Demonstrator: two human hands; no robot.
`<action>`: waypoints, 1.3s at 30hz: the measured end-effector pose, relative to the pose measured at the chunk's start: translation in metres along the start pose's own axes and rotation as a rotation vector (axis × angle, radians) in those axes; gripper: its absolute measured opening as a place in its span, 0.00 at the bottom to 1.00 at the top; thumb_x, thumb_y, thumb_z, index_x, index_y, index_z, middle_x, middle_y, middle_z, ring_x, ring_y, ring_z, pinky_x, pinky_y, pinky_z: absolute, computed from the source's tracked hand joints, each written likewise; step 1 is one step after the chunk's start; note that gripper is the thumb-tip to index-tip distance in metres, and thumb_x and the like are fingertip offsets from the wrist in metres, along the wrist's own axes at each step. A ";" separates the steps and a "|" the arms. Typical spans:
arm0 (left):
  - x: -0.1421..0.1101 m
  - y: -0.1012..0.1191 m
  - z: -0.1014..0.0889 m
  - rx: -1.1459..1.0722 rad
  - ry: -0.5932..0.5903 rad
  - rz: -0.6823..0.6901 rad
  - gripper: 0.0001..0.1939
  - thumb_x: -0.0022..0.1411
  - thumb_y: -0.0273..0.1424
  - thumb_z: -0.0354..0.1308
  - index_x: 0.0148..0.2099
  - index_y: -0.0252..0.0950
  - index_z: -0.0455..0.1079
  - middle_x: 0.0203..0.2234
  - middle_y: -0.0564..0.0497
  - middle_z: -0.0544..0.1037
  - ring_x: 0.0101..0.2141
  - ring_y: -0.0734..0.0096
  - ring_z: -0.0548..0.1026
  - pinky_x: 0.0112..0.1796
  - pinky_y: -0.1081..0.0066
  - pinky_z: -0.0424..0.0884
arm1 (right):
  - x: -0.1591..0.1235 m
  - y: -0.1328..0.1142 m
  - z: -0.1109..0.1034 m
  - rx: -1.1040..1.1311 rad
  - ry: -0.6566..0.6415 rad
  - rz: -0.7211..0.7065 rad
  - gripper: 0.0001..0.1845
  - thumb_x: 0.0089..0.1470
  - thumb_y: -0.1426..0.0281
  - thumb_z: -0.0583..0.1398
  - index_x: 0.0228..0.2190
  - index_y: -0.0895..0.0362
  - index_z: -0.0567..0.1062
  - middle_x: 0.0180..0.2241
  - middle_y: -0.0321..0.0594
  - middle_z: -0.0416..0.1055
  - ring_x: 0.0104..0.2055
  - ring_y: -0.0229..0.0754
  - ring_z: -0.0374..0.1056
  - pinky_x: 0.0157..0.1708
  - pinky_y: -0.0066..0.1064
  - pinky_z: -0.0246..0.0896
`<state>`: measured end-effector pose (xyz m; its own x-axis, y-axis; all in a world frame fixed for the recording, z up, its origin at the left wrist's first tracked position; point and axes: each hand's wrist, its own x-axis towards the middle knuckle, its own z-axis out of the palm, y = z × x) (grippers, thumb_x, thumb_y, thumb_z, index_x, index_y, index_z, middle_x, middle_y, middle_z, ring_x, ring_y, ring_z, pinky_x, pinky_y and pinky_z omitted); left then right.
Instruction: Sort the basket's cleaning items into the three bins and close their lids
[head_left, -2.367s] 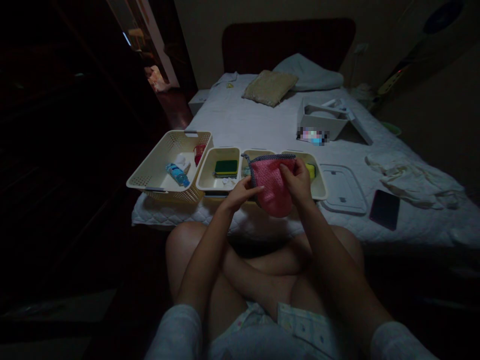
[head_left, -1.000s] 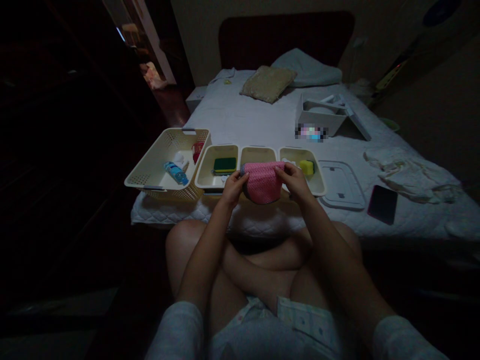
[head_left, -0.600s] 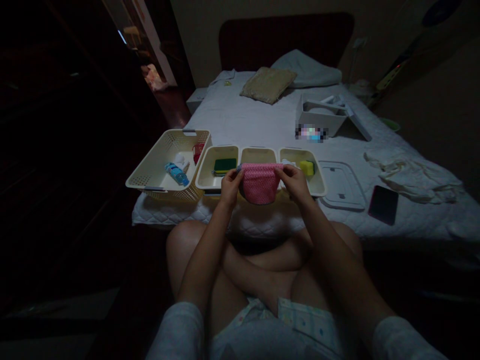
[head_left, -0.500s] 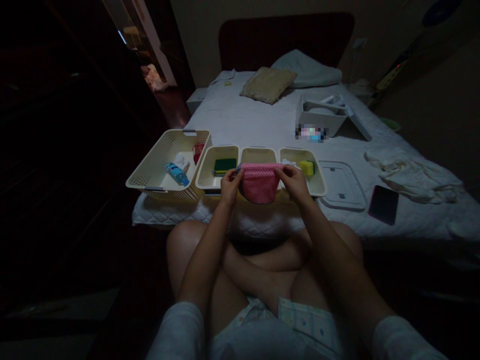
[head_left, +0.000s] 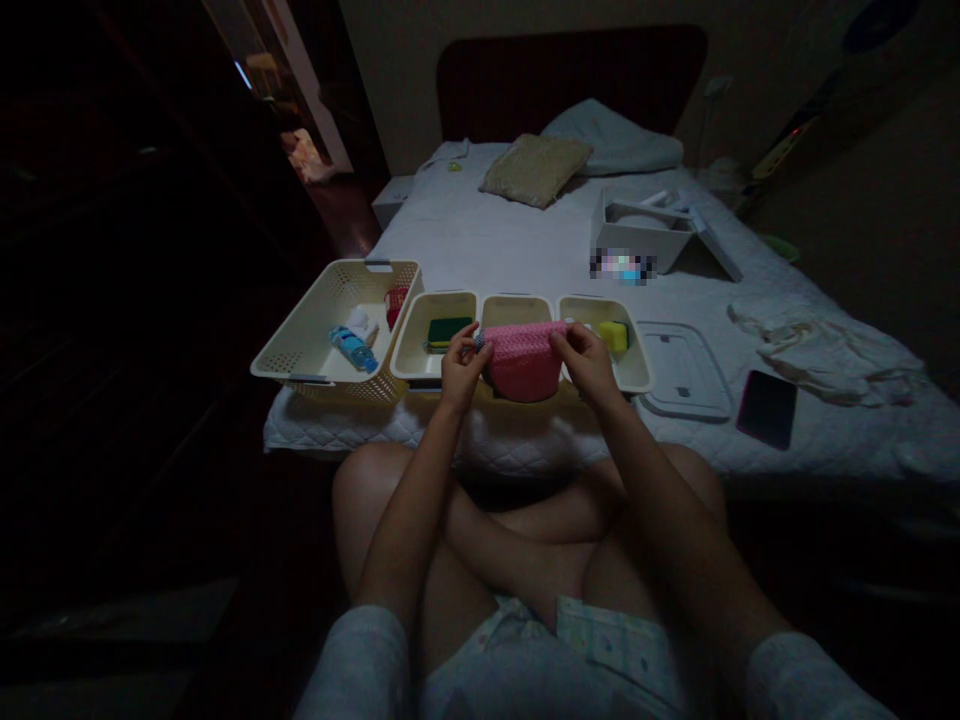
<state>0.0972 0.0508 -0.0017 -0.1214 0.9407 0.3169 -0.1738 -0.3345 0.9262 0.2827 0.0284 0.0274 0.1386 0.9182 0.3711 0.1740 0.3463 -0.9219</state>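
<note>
A pink cloth [head_left: 525, 362] with a patterned upper band is stretched between my hands, over the front of the middle cream bin [head_left: 517, 305]. My left hand [head_left: 463, 368] pinches its left top corner, where a small dark-and-white patterned bit shows. My right hand [head_left: 587, 358] pinches the right top corner. Behind my left hand, the left cream bin [head_left: 409, 345] holds a green scouring pad [head_left: 450, 332]. A yellow sponge [head_left: 613, 337] lies in the right cream bin [head_left: 641, 370], beside my right hand. The cloth hides part of the middle bin.
A perforated cream basket [head_left: 292, 340] stands at left with a blue-labelled bottle [head_left: 352, 348] and a red item [head_left: 396, 305]. To the right lie a white lid [head_left: 686, 370], a dark tablet [head_left: 766, 408] and crumpled fabric [head_left: 825, 350]. A white box [head_left: 637, 240] sits farther back.
The cloth's top edge has risen slightly and its patterned band now folds over toward me, with the lower part looking plainer. My left fingers have shifted a little on the corner.
</note>
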 end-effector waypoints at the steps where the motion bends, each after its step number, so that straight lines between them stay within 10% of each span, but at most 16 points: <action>1: 0.000 0.000 0.000 0.001 -0.022 0.008 0.17 0.45 0.39 0.64 0.25 0.35 0.62 0.51 0.42 0.68 0.50 0.64 0.67 0.50 0.64 0.61 | 0.000 0.000 0.000 0.003 -0.002 0.003 0.15 0.47 0.56 0.58 0.24 0.56 0.69 0.23 0.32 0.62 0.28 0.35 0.58 0.30 0.27 0.54; 9: -0.002 -0.001 0.002 -0.080 -0.115 -0.064 0.15 0.42 0.38 0.66 0.30 0.35 0.69 0.32 0.50 0.76 0.38 0.69 0.73 0.43 0.68 0.66 | -0.005 -0.001 0.004 0.008 -0.010 -0.005 0.12 0.46 0.60 0.59 0.26 0.56 0.69 0.24 0.33 0.65 0.29 0.36 0.61 0.32 0.28 0.57; 22: 0.007 -0.010 -0.007 -0.226 0.130 -0.089 0.15 0.46 0.40 0.64 0.33 0.35 0.69 0.28 0.55 0.73 0.29 0.79 0.70 0.36 0.76 0.65 | -0.015 0.007 0.012 0.057 -0.273 0.170 0.17 0.41 0.57 0.62 0.28 0.57 0.73 0.29 0.38 0.73 0.32 0.40 0.67 0.34 0.34 0.63; 28: 0.007 -0.018 -0.009 0.022 0.103 -0.097 0.16 0.46 0.38 0.62 0.36 0.35 0.65 0.28 0.54 0.70 0.30 0.76 0.69 0.33 0.75 0.66 | -0.009 0.004 0.013 0.025 -0.078 0.091 0.14 0.43 0.58 0.61 0.27 0.56 0.72 0.27 0.36 0.71 0.31 0.39 0.65 0.35 0.33 0.61; 33: -0.004 -0.010 0.000 0.508 0.156 0.319 0.19 0.47 0.34 0.62 0.41 0.36 0.62 0.39 0.47 0.68 0.42 0.68 0.68 0.41 0.67 0.67 | -0.001 0.000 0.011 0.008 0.068 0.114 0.12 0.42 0.61 0.61 0.27 0.56 0.71 0.26 0.35 0.69 0.29 0.37 0.64 0.32 0.31 0.59; 39: -0.027 0.004 0.011 0.843 -0.231 0.875 0.16 0.53 0.37 0.59 0.43 0.37 0.64 0.42 0.43 0.69 0.44 0.63 0.69 0.44 0.61 0.66 | -0.001 -0.012 0.017 0.063 0.135 0.272 0.12 0.40 0.62 0.61 0.26 0.56 0.66 0.18 0.28 0.60 0.20 0.32 0.54 0.21 0.25 0.50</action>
<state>0.1111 0.0246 -0.0046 0.3099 0.4361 0.8448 0.5727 -0.7949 0.2003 0.2641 0.0264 0.0359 0.3009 0.9464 0.1177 0.0526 0.1068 -0.9929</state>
